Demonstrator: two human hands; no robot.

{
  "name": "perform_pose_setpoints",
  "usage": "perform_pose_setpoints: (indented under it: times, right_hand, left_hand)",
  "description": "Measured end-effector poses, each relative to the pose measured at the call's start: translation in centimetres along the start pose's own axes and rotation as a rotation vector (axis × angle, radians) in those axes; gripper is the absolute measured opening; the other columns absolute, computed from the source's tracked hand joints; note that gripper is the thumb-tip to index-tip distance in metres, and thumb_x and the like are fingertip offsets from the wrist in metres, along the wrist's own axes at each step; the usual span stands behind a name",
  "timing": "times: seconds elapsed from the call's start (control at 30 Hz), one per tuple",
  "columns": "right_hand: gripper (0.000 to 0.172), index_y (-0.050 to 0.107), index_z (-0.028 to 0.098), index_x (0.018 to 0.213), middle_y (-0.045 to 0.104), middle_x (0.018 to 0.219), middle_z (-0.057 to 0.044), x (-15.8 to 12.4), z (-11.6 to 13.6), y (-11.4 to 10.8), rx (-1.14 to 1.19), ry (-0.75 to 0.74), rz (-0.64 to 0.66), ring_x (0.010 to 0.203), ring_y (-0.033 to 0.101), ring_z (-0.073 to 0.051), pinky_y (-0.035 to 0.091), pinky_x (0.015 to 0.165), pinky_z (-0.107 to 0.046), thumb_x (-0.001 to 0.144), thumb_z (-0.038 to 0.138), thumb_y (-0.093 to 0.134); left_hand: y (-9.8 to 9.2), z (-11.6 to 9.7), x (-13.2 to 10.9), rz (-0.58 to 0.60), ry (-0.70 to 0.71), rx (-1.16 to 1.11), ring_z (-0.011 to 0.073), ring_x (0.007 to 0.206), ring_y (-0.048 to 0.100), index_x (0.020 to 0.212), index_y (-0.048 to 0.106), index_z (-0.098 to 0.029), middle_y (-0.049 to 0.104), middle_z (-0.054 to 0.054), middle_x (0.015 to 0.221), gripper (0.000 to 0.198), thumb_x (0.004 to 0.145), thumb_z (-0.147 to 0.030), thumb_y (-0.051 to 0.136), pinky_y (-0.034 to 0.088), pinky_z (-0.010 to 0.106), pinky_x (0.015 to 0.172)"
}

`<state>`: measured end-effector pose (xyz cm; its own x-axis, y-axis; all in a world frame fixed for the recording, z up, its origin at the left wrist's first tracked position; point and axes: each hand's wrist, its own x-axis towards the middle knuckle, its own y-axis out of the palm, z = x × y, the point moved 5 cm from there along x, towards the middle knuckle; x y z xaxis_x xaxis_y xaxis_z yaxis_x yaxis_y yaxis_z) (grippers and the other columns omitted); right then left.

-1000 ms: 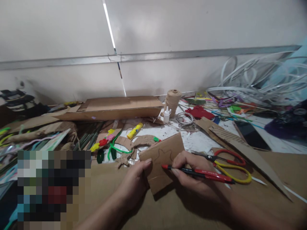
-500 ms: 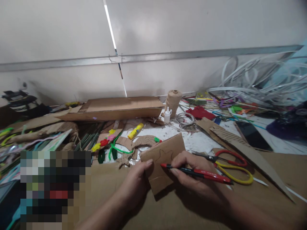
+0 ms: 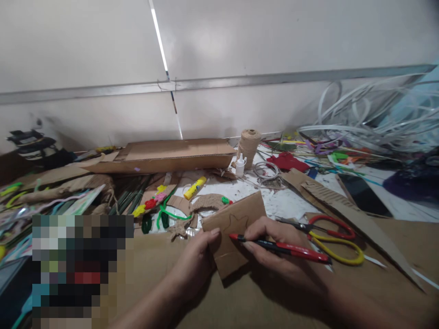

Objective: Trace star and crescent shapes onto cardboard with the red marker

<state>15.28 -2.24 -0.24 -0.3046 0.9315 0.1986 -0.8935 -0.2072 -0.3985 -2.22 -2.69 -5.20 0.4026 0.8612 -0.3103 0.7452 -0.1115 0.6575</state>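
My left hand (image 3: 200,256) grips the left edge of a small piece of cardboard (image 3: 231,265), thumb on its face, holding it tilted above a larger brown sheet. Part of a star outline (image 3: 236,222) is drawn in dark line on the piece. Between the thumb and fingers of my right hand (image 3: 270,242) is a red and black pen (image 3: 297,251), its red tip at or close to the cardboard just below the outline. Scissors (image 3: 338,242) with one red and one yellow handle lie right beside my right hand. The left hand's other fingers are hidden behind the cardboard.
Beyond the hands lie a twine-covered crescent (image 3: 207,201), a small twine star (image 3: 179,230), a yellow glue stick (image 3: 195,188), a white glue bottle (image 3: 240,167) and a twine spool (image 3: 248,144). A phone (image 3: 363,194) and cardboard strips (image 3: 343,214) lie at right.
Both hands, the cardboard and the pen keep nearly the same pose. The pen tip has shifted very slightly; the whole view has moved a little.
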Motion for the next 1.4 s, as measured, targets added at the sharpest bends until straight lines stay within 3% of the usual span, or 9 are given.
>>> perform_pose_setpoints:
  times: [1.03, 1.4]
  right_hand:
    - [0.016, 0.076, 0.026, 0.088, 0.077, 0.078, -0.001, 0.1, 0.08, 0.24, -0.039, 0.032, 0.053, 0.067, 0.067, -0.019, 0.05, 0.064, -0.031, 0.098, 0.038, 0.072]
    - [0.014, 0.077, 0.025, 0.096, 0.08, 0.087, -0.004, 0.03, -0.11, 0.36, 0.028, 0.003, 0.063, 0.08, 0.075, -0.023, 0.056, 0.069, -0.032, 0.101, 0.036, 0.071]
  left_hand:
    - [0.29, 0.0, -0.08, 0.022, 0.026, 0.023, 0.037, 0.101, 0.076, 0.123, 0.075, -0.006, 0.082, 0.017, 0.098, 0.058, 0.08, -0.044, 0.083, 0.055, 0.042, 0.094]
    - [0.22, -0.02, -0.06, -0.006, 0.023, 0.046, 0.0366, 0.098, 0.076, 0.117, 0.077, -0.008, 0.081, 0.016, 0.094, 0.055, 0.079, -0.046, 0.085, 0.056, 0.041, 0.089]
